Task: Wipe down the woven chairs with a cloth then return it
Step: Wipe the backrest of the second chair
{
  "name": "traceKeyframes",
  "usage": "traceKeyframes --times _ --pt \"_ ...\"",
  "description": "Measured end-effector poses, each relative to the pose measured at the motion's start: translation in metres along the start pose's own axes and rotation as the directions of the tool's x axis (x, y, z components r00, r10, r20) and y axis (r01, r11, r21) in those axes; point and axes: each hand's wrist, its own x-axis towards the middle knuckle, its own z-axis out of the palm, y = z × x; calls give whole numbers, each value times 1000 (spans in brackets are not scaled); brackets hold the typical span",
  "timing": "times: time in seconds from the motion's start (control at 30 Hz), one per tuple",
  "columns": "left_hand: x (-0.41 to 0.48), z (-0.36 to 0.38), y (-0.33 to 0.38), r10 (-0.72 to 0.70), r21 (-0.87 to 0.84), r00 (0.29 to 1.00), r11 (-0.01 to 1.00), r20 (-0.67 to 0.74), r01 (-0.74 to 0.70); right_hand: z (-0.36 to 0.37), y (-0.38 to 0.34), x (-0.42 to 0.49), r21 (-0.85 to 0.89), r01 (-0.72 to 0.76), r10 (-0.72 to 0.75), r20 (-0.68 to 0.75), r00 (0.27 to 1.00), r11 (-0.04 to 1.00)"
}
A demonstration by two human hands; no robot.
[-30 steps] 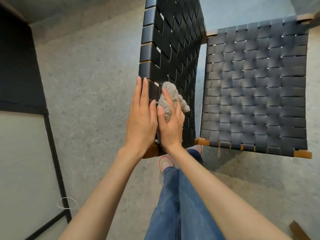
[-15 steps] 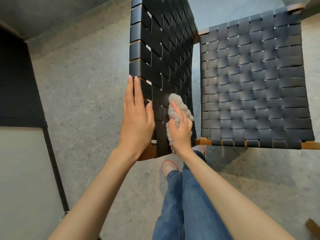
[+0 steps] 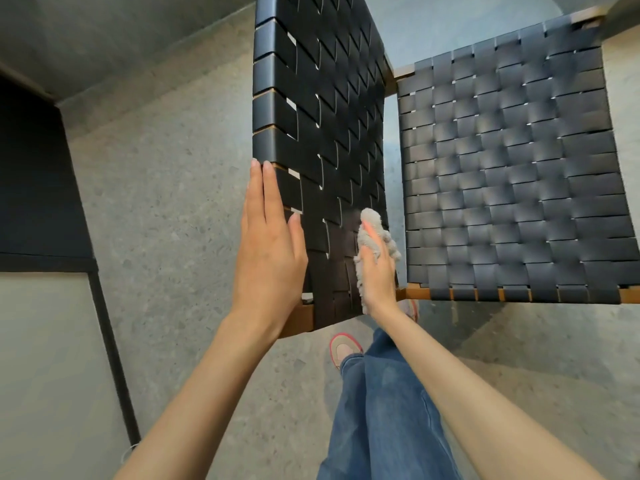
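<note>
A chair with black woven straps on a wooden frame fills the upper half. Its woven backrest [image 3: 325, 133] stands upright at centre, and its woven seat [image 3: 512, 161] spreads to the right. My left hand [image 3: 268, 244] lies flat with straight fingers against the backrest's left edge. My right hand [image 3: 377, 271] presses a fluffy grey cloth [image 3: 372, 233] against the lower right part of the backrest, fingers over the cloth. Part of the cloth is hidden under the hand.
Grey speckled floor [image 3: 166, 202] lies all around the chair. A dark panel with a thin black metal frame [image 3: 110, 341] stands at the left. My jeans leg [image 3: 384, 410] and a pink-edged shoe [image 3: 343, 348] are below the chair's wooden corner.
My right hand has slid the cloth to the right and down across the backrest, away from my left hand. My left hand stays on the backrest's left edge.
</note>
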Motion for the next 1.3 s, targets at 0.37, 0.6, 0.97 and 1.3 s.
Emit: traceKeyframes --times 0.37,0.6,0.97,1.3 --pt "-1 -1 0 -8 -14 1000 1000 11 9 15 -54 -49 -154 373 -359 114 926 915" --pt "0 0 1 3 10 1000 1000 19 -3 1 15 23 -256 170 -178 -7 984 951" --pt "-1 -2 2 -26 -14 999 1000 24 26 -23 57 62 -70 -152 151 -21 988 986" --pt "0 -7 -1 -38 -146 999 988 30 42 -3 -33 -42 46 351 -354 168 920 935"
